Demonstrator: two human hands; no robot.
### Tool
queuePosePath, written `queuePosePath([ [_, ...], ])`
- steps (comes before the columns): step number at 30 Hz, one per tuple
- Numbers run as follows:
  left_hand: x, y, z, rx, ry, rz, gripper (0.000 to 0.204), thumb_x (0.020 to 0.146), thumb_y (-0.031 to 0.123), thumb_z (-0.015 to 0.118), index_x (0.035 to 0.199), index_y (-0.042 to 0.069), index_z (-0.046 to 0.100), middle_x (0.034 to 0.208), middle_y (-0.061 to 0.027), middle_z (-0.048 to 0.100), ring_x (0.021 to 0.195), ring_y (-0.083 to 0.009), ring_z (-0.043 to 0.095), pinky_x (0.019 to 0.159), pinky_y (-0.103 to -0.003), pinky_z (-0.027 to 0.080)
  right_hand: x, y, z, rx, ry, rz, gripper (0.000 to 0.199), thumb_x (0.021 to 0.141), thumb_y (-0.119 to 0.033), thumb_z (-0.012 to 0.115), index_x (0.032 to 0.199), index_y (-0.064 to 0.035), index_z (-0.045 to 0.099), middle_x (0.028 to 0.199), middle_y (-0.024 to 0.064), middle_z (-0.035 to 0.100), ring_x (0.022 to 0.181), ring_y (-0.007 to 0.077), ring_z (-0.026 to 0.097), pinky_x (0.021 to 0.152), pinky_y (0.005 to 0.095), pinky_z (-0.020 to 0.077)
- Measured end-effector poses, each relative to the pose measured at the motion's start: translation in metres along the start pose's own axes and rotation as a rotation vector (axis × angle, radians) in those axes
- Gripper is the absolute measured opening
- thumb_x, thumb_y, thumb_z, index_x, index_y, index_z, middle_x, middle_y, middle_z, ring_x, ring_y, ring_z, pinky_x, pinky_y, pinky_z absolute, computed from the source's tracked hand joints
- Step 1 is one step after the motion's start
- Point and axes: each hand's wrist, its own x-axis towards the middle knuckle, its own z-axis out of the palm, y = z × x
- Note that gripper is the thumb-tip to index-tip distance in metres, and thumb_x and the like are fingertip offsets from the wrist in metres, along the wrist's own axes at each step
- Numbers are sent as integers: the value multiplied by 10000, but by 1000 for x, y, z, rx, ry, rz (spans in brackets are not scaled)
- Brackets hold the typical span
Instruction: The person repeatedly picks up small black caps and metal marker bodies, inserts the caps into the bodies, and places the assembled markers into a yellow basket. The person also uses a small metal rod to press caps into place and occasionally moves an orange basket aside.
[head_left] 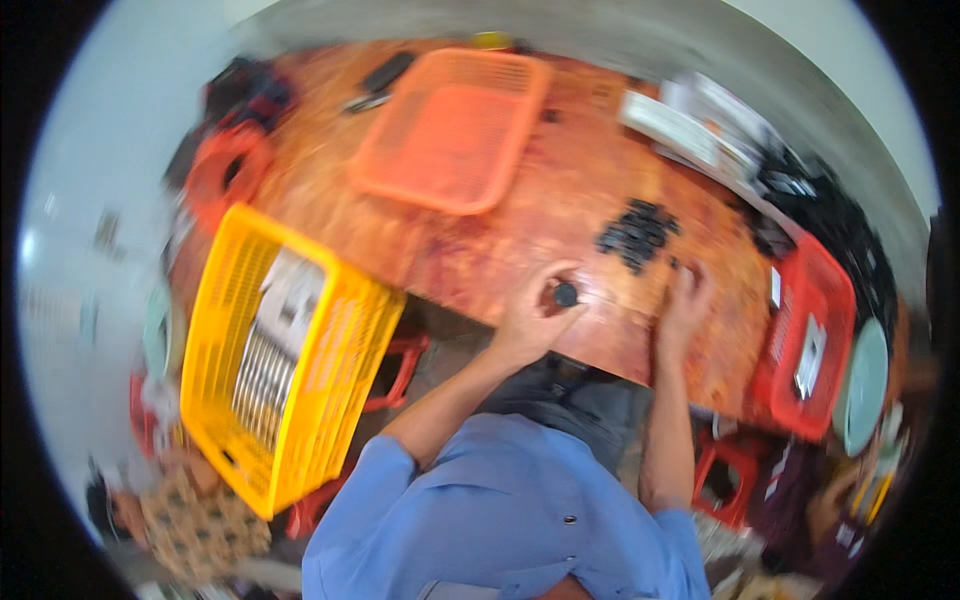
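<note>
An orange tray [455, 130] lies flat on the reddish bench [520, 230]. Left of the tray and nearer, a yellow crate [285, 355] leans off the bench edge, holding grey and white parts. Right of the tray stands a red crate [805, 340], with a pale green plate [865, 385] just beyond it.

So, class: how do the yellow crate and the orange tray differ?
The yellow crate is deep with tall walls; the orange tray is shallow and flat. The crate hangs off the wooden table's near edge and holds things; the tray lies on the tabletop, seemingly empty. Both are plastic mesh.
</note>
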Motion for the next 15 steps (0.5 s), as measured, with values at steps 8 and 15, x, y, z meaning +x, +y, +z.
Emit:
queuePosePath([
  [8,-35,-22,-91,718,199,168,386,780,317,843,1023,93,644,884,-77,625,830,-276,640,767,-370,448,12,18,-22,-186,-133,-85,417,1039,-189,599,1340,93,540,1333,211,601,1223,292,583,1078,389,446],
  [15,-42,-33,-110,1056,212,346,270,810,288,768,993,120,664,992,-54,610,981,-232,588,824,-373,425,18,22,-16,-171,-205,-143,372,1039,-142,588,1325,92,550,1304,199,616,1185,272,596,1047,386,465],
])
